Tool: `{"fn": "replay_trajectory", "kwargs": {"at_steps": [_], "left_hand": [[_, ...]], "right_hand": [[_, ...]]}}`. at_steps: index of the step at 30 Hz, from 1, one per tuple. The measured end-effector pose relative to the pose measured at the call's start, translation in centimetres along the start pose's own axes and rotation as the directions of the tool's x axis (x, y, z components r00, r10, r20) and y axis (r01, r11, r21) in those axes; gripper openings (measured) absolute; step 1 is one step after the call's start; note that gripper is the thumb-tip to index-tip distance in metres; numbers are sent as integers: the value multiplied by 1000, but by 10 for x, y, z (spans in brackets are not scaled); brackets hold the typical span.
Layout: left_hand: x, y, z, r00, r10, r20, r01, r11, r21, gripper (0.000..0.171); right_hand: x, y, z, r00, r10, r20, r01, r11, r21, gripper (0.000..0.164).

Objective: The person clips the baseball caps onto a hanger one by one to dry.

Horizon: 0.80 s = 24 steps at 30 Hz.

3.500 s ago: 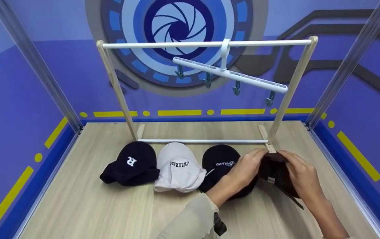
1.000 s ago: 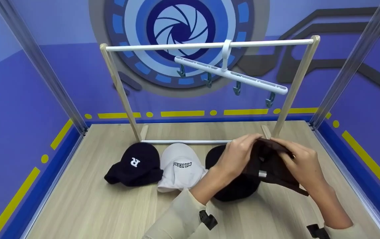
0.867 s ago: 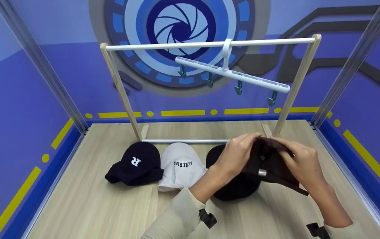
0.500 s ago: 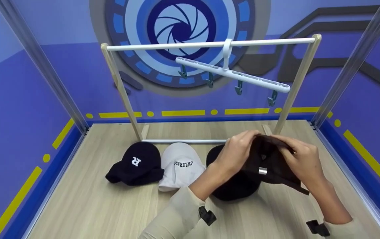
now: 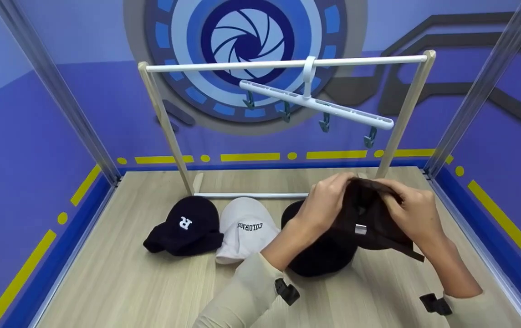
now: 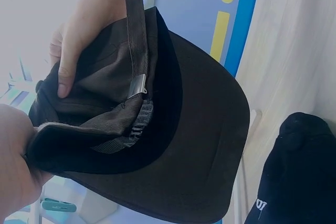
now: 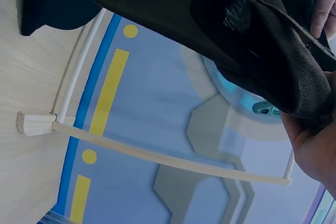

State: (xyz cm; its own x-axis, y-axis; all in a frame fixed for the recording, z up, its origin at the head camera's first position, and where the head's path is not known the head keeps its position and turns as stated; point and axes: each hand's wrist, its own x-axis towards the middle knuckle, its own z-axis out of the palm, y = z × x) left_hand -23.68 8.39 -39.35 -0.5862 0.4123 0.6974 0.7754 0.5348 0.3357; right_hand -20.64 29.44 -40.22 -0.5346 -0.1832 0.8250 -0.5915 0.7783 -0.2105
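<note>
Both hands grip a dark brown cap [image 5: 374, 228] above the table on the right, its inside turned toward me. My left hand [image 5: 324, 200] grips the cap's far left part. Opposite it, my right hand [image 5: 413, 212] pinches the right side, its thumb inside the cap. In the left wrist view, the strap [image 6: 136, 30] has a metal buckle [image 6: 137, 86] and the brim [image 6: 210, 124] spreads to the right. A black cap [image 5: 324, 255] lies below my left arm, partly hidden. Beside it are a white cap [image 5: 247, 232] with dark lettering and a navy cap [image 5: 187, 228] with a white letter.
Behind the caps stands a wooden rack with a white top rod [image 5: 224, 66]. A white hanger [image 5: 347, 110] hangs slantwise from it, with several green clips [image 5: 324, 122] below. Blue printed walls [image 5: 37, 159] enclose the table [image 5: 151, 291] at the back and sides.
Since the earliest frame, both hands have raised the brown cap off the table's right side and tipped its inside toward me. In the last second it rises slightly more. The other caps stay put.
</note>
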Motion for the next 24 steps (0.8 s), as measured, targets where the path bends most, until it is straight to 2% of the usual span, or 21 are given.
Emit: {"fn": "replay_trajectory", "kwargs": {"at_steps": [7, 13, 19, 24], "left_hand": [[9, 1, 0, 1000, -24, 16, 24, 1000, 11, 22], [18, -2, 2, 1000, -4, 24, 3, 1000, 9, 25], [24, -4, 4, 999, 6, 38, -7, 1000, 28, 27], [31, -4, 5, 998, -11, 65, 8, 999, 53, 28]], "right_hand": [[5, 5, 0, 1000, 15, -10, -15, 1000, 3, 31], [11, 8, -1, 1000, 25, -18, -25, 1000, 0, 29], [18, 8, 0, 998, 64, 3, -64, 998, -1, 24], [20, 9, 0, 993, 116, 1, -116, 993, 12, 21]]}}
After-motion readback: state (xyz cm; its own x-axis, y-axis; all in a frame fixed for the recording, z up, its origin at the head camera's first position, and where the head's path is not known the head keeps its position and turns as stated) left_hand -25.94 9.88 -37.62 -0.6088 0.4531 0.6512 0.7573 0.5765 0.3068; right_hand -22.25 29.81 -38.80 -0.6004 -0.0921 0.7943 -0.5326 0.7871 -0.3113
